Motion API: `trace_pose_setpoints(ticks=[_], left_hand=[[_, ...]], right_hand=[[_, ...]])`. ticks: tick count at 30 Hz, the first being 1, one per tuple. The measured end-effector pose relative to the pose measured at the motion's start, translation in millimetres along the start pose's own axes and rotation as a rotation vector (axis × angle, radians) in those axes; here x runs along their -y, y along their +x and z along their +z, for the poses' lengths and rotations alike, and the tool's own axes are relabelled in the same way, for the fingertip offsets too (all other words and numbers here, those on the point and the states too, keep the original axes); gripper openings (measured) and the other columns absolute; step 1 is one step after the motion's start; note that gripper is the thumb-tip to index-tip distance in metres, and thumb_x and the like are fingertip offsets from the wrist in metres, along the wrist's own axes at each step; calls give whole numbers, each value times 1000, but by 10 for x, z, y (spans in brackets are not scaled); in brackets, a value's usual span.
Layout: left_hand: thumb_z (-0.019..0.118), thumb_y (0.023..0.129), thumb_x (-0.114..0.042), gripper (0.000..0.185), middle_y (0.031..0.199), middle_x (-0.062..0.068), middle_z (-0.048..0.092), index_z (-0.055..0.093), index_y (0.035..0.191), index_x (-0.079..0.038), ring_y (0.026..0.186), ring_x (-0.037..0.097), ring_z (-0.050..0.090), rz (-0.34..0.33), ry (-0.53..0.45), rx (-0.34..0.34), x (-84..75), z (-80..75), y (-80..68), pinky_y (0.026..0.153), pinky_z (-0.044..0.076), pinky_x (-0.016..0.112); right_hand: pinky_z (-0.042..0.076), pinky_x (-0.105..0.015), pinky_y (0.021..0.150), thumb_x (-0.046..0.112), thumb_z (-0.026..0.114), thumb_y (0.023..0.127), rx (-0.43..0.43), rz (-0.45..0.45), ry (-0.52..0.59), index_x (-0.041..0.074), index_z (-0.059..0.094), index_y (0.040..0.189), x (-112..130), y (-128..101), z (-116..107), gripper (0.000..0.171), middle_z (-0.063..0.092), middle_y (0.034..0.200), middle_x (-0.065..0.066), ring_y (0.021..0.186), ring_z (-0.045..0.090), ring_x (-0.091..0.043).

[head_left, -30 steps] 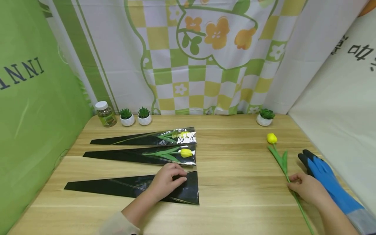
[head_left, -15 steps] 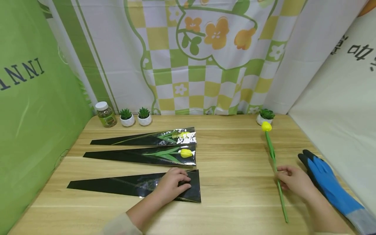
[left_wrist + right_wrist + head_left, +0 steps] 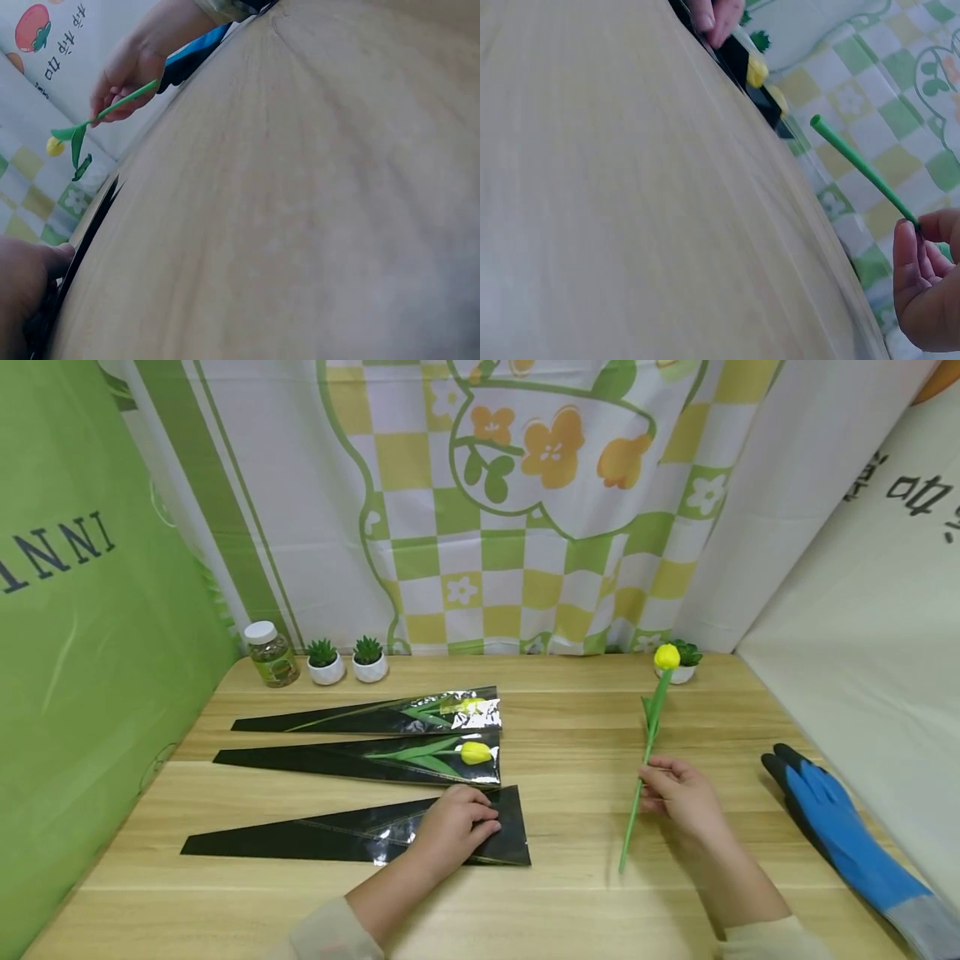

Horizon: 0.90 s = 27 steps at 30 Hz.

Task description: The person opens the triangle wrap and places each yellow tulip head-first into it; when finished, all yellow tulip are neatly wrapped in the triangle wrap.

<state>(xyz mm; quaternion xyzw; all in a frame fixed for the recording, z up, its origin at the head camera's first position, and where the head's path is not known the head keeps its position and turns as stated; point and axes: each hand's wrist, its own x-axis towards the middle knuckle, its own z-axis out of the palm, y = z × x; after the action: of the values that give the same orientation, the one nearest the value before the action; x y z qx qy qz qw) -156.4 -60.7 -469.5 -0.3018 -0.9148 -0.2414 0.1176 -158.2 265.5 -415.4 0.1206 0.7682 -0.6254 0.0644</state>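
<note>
My right hand pinches the green stem of a yellow artificial tulip between thumb and fingers. The tulip stands tilted above the table, bloom up; in the right wrist view the cut end of its stem points away from the hand. With curled fingers, my left hand holds a black flower sleeve near its wide end, which faces right. In the left wrist view, that sleeve's end shows slightly parted edges beside the thumb. The left fingertips partly hide the sleeve.
Behind it lie two more black sleeves, a nearer one and a farther one, each with a yellow tulip inside. Blue work gloves lie at the right. A jar and small potted succulents line the back edge.
My right hand has carried the tulip leftward from beside the gloves and raised its stem off the table. My left hand and the front sleeve have shifted slightly right, the sleeve turning a little.
</note>
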Motion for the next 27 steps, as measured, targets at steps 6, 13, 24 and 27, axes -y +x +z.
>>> trace_pose_setpoints(ticks=[6,13,24,27], left_hand=[[76,85,-24,16,87,-2,65,80,94,-12,85,14,56,-4,-30,-51,19,40,28,79,50,28],[75,86,-25,15,79,-5,60,80,96,-15,76,10,49,-33,-46,-18,12,22,41,69,44,23],[76,85,-19,8,79,-3,61,81,88,-13,78,13,56,-6,-78,-90,13,39,34,72,50,25],[76,85,-19,8,84,-3,65,80,88,-13,84,14,59,-38,-142,-115,9,38,26,78,53,27]], right_hand=[[56,-14,67,13,54,101,-30,-1,112,-7,41,133,61,55,262,40,59,80,12,73,60,-1],[56,-14,64,9,54,100,-54,-11,191,-8,41,131,98,95,448,38,60,79,11,69,60,-1],[55,-13,66,6,51,100,-62,-13,258,-3,44,120,80,112,555,23,60,81,10,69,60,-2],[55,-13,66,6,50,100,-86,-12,273,-2,43,120,66,125,575,23,59,81,10,69,60,-1]])
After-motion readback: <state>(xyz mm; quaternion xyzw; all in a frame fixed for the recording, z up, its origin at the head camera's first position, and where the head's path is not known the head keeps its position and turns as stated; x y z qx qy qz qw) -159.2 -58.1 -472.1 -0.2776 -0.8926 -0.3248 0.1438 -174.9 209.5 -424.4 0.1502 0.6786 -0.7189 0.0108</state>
